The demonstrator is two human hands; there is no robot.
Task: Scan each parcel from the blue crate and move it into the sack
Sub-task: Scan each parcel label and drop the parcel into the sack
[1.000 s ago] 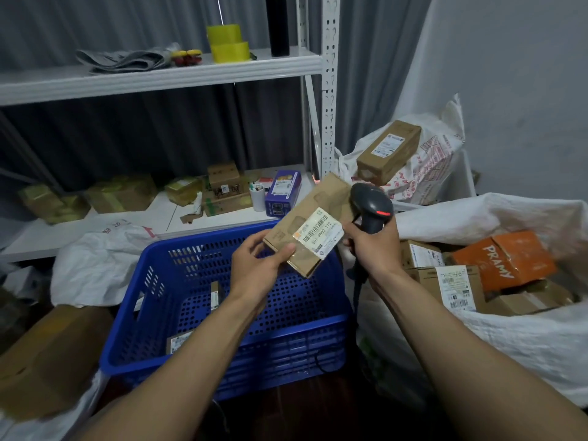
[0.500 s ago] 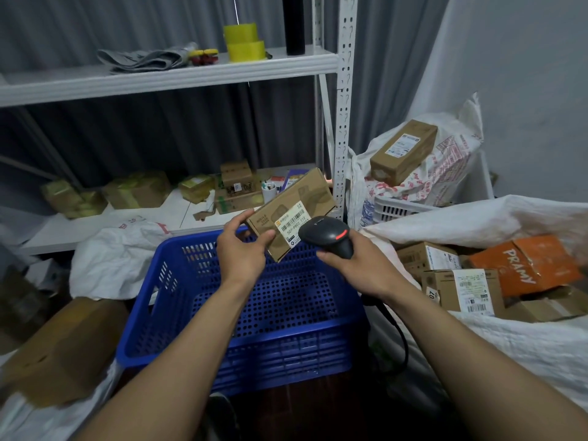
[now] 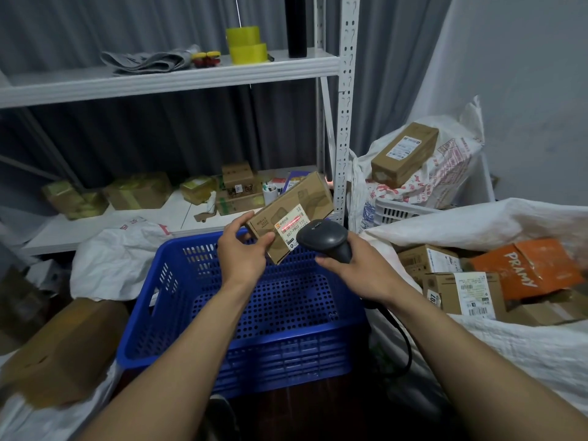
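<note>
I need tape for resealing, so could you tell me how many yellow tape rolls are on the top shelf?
2. Both sit on the top shelf: a lower tape roll and an upper tape roll stacked on it, left of the black bottle. Others may be hidden elsewhere.

Scanner (image 3: 324, 241) head hides the parcel label's (image 3: 292, 226) lower right corner, label small print illegible, sack (image 3: 509, 342) cut off at right edge, crate (image 3: 241, 354) floor partly hidden by forearms.
</note>
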